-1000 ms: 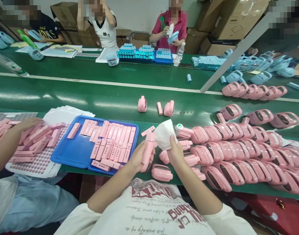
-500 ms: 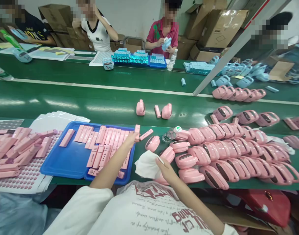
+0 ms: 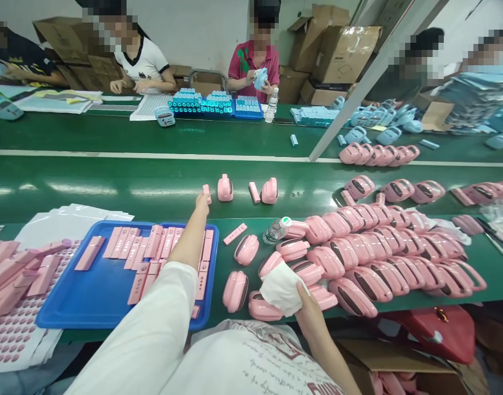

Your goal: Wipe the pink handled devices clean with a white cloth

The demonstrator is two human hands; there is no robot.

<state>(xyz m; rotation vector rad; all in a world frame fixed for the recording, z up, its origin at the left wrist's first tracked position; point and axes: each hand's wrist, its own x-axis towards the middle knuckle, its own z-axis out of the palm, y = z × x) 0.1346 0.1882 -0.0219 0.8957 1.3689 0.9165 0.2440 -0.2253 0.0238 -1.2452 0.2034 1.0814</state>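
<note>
My left hand [image 3: 202, 203] is stretched far out over the green belt [image 3: 111, 186], pinching a small pink flat part [image 3: 207, 193] beside a pink shell [image 3: 225, 188] that stands there. A second pink shell [image 3: 270, 191] and a loose pink strip [image 3: 254, 192] sit just right of it. My right hand [image 3: 306, 305] stays near my body, closed on a white cloth [image 3: 281, 287] above a pink shell [image 3: 261, 308] at the table's front edge.
A blue tray [image 3: 90, 291] with several pink flat parts lies front left. Many pink shells [image 3: 378, 252] are massed to the right, with a small bottle [image 3: 273, 231] beside them. Across the belt, people handle blue parts [image 3: 214, 102]. Cardboard boxes stand behind.
My left hand let go of the pink shell, picked a flat part near the tray and carried it out onto the belt. My right hand came down with the cloth.
</note>
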